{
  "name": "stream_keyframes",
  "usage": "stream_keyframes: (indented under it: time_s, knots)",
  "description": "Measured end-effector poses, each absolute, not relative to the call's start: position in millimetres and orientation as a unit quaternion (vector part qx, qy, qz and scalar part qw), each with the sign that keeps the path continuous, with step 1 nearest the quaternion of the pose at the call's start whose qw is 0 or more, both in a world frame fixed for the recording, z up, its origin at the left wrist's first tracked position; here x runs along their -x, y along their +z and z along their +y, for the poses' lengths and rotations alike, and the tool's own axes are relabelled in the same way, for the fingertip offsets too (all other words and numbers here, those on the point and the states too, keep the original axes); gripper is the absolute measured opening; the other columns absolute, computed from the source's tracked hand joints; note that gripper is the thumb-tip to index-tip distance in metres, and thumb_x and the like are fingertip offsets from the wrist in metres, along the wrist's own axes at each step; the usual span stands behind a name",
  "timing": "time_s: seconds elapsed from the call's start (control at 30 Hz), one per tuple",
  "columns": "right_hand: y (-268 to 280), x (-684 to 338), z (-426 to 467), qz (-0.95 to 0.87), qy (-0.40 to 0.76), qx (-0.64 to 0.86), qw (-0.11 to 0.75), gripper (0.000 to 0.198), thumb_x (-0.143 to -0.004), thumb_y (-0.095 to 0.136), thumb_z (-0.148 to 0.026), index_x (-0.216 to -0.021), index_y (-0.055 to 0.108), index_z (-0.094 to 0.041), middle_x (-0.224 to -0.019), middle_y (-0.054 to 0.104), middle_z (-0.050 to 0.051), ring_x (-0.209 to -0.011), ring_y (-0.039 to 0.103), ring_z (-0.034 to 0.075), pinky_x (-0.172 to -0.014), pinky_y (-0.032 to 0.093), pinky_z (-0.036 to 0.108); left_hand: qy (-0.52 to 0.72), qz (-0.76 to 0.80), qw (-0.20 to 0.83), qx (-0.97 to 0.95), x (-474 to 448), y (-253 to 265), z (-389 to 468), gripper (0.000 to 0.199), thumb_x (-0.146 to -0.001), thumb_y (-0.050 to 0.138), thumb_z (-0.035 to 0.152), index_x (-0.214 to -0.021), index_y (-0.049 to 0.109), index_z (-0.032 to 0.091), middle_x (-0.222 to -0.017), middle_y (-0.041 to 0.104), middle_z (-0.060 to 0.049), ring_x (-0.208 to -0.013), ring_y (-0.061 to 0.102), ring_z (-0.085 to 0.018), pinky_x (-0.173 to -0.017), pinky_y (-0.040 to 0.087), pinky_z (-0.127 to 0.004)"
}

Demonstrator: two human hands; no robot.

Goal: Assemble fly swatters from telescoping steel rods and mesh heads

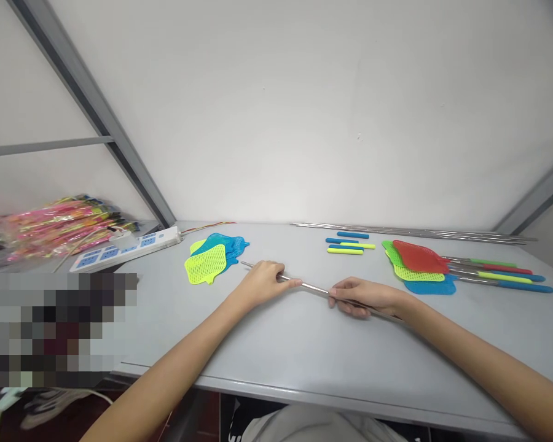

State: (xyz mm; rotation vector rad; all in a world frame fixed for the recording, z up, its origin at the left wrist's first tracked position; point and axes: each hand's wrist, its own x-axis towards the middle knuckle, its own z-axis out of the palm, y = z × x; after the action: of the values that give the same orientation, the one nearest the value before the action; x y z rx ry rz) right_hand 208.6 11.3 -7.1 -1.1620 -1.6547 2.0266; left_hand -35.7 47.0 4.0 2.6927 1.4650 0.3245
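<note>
Here, left hand (263, 280) and right hand (359, 296) both pinched around one thin metal rod (311, 286) low over the grey table (276, 350), loose swatter heads (212, 258) far left, finished fly swatters (442, 270) far right.

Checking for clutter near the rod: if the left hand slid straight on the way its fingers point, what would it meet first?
Probably the right hand: the left hand points along the metal rod they both grip.

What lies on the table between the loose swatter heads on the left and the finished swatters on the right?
In the head view, the left hand and right hand hold a thin metal rod there; behind them lie small blue and yellow handle sleeves.
</note>
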Motion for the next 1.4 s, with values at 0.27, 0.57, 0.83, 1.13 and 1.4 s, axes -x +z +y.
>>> stream_keyframes:
  time_s: [0.27,0.57,0.83,1.13,1.4]
  knots:
    - [-8.1,-209.5,12.2,-0.578,0.700,0.397,0.132,0.029,-0.078,0.045,-0.039,-0.079,0.056,-0.012,-0.051,0.044,-0.004,-0.034,0.033,0.002,-0.033,0.023,0.016,0.076,0.515,0.032,-0.853,33.2,-0.1,44.0,0.063,-0.067,0.024,0.071,-0.047,0.049,0.017,-0.044,0.048,-0.003,-0.046,0.044,-0.015,-0.045,0.018,-0.024]
    - [-6.7,-209.1,10.6,-0.580,0.699,0.398,0.129,0.029,-0.077,0.046,-0.039,-0.078,0.056,-0.012,-0.049,0.040,-0.006,-0.032,0.025,0.000,-0.031,0.015,0.016,0.065,0.536,0.078,-0.838,29.7,-3.5,44.5,0.064,-0.064,0.025,0.074,-0.047,0.048,0.016,-0.044,0.046,-0.002,-0.045,0.043,-0.013,-0.046,0.017,-0.023]
    - [-9.2,-211.5,12.1,-0.584,0.700,0.391,0.129,0.029,-0.077,0.047,-0.037,-0.080,0.058,-0.011,-0.049,0.039,-0.006,-0.032,0.022,0.000,-0.030,0.012,0.017,0.070,0.531,0.090,-0.839,29.1,-6.7,40.1,0.063,-0.065,0.025,0.073,-0.046,0.047,0.017,-0.043,0.045,-0.001,-0.045,0.043,-0.014,-0.045,0.018,-0.024]
    - [-11.6,-213.3,14.4,-0.601,0.668,0.423,0.113,0.032,-0.074,0.050,-0.041,-0.078,0.059,-0.011,-0.051,0.039,-0.006,-0.030,0.021,0.000,-0.028,0.011,0.017,0.071,0.555,0.106,-0.822,22.7,-5.1,31.5,0.063,-0.063,0.028,0.073,-0.044,0.046,0.017,-0.042,0.047,-0.001,-0.045,0.048,-0.016,-0.047,0.025,-0.023]
    - [-9.3,-212.9,13.3,-0.594,0.679,0.417,0.111,0.030,-0.074,0.050,-0.038,-0.076,0.059,-0.011,-0.048,0.033,-0.007,-0.032,0.018,0.000,-0.029,0.008,0.018,0.065,0.563,0.122,-0.815,18.1,-3.2,26.9,0.056,-0.068,0.032,0.066,-0.050,0.052,0.016,-0.049,0.054,-0.004,-0.054,0.054,-0.020,-0.048,0.029,-0.025]
